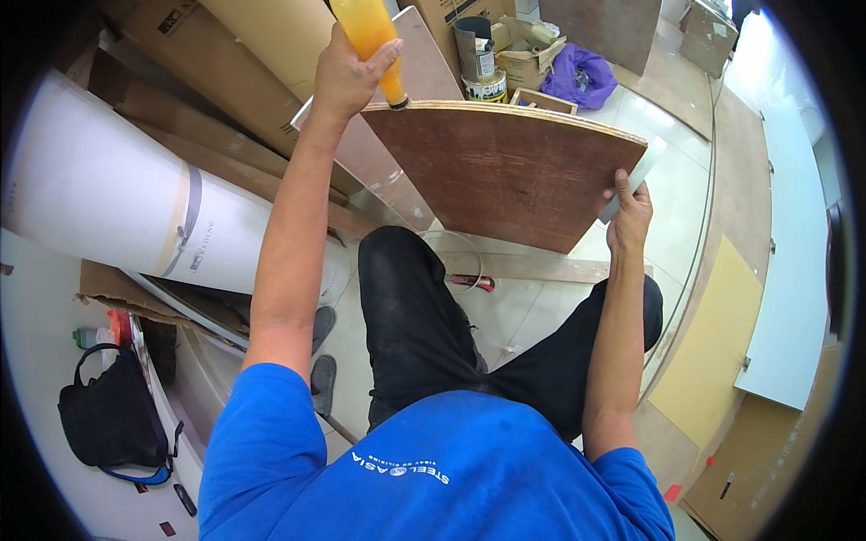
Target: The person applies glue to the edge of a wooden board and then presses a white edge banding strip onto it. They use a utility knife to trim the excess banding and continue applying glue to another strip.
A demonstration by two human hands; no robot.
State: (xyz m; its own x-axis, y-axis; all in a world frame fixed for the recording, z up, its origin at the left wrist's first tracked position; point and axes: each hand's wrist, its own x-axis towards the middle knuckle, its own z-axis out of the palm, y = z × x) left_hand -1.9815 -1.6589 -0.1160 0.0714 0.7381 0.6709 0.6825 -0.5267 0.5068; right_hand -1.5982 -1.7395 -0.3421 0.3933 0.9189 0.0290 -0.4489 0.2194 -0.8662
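My left hand (347,79) is closed round a squeeze bottle (365,27) of yellow-orange liquid, tipped nozzle down. Its dark tip meets the top edge of a brown plywood panel (505,171), near the left end. The panel stands tilted in front of my knees, its pale layered edge facing up. At its right side my right hand (630,212) grips the panel, thumb on the brown face. A pale flat strip (645,164) lies along that side, partly under my fingers; I cannot tell whether it is fixed there.
A red box cutter (474,282) lies on the tiled floor between my knees. Behind the panel stand a tin can (487,87), a cardboard box (526,56) and a purple bag (580,77). A large white roll (117,180) and a black bag (106,408) are on my left.
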